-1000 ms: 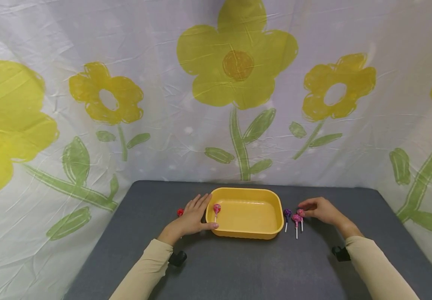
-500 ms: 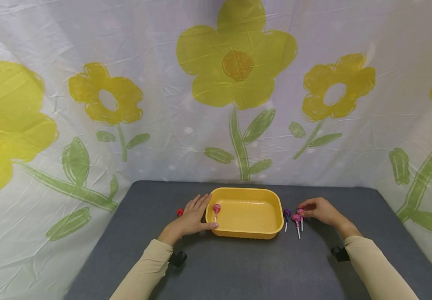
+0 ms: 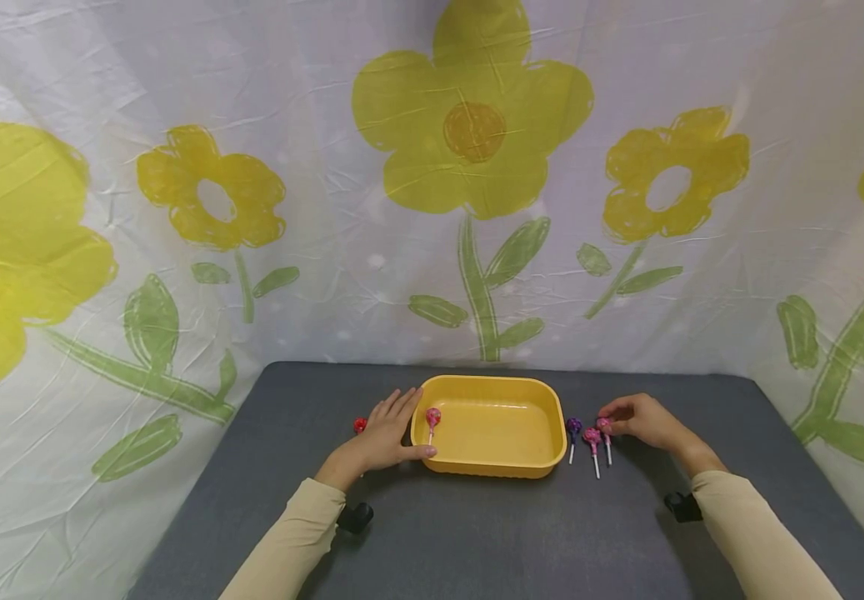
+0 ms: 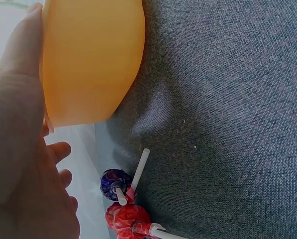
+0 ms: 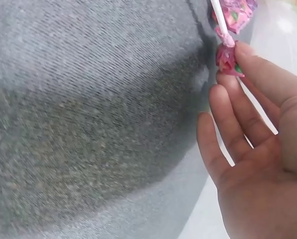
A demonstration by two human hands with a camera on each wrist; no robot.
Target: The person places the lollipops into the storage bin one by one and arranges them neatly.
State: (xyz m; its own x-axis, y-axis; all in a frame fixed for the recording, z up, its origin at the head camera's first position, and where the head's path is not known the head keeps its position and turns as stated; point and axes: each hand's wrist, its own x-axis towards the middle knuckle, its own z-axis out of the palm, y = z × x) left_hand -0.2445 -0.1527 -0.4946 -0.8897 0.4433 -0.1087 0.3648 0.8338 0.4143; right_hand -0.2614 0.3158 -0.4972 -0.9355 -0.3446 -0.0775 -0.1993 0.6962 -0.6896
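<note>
My right hand (image 3: 647, 422) pinches the wrapped head of a pink lollipop (image 3: 606, 426) between thumb and fingertips, its white stick pointing toward me. In the right wrist view, the pinched pink lollipop (image 5: 228, 60) shows with the other fingers loosely extended. Just left of it lie a second pink lollipop (image 3: 591, 436) and a purple lollipop (image 3: 574, 426). My left hand (image 3: 381, 440) rests on the left end of a yellow plastic tray (image 3: 491, 468), fingers spread along the rim and thumb at the near corner. One pink lollipop (image 3: 433, 415) lies inside the tray's left end.
Left of the tray, a red lollipop (image 3: 360, 425) is partly hidden behind my left hand. The left wrist view shows this red lollipop (image 4: 127, 219) beside a dark purple lollipop (image 4: 115, 184). The dark grey table (image 3: 506, 533) meets a flower-printed curtain (image 3: 327, 250) at the back.
The pinched pink lollipop has shifted slightly right, away from its pink neighbour. That neighbour's stick end has swung a little right. My left hand and the tray stay put.
</note>
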